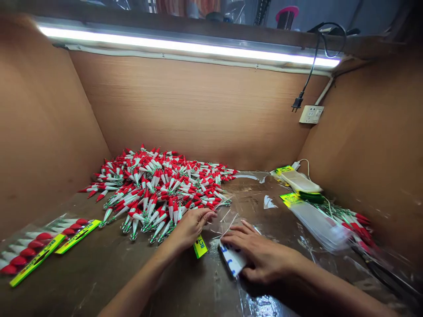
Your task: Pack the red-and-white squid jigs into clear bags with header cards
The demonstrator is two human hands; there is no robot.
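My left hand [194,225] is closed in a pinch on a clear plastic bag [228,216], whose film stretches towards my right hand. Below the left fingers shows the bag's yellow-green header card [200,247]. My right hand [254,251] lies curled over a flat white block with blue marks [234,259], its thumb at the near side; the fingers hide much of the block. Just beyond the left hand spreads a big pile of red-and-white fishing lures [158,185] with green wire-like ends.
At left lie filled lure packs [36,246] with yellow headers. Empty bags [320,224], more lures [360,224] and black-handled scissors [380,270] are at right. Wooden walls enclose the table. A plug [297,102] hangs near the socket [311,114], under a lit tube [188,46].
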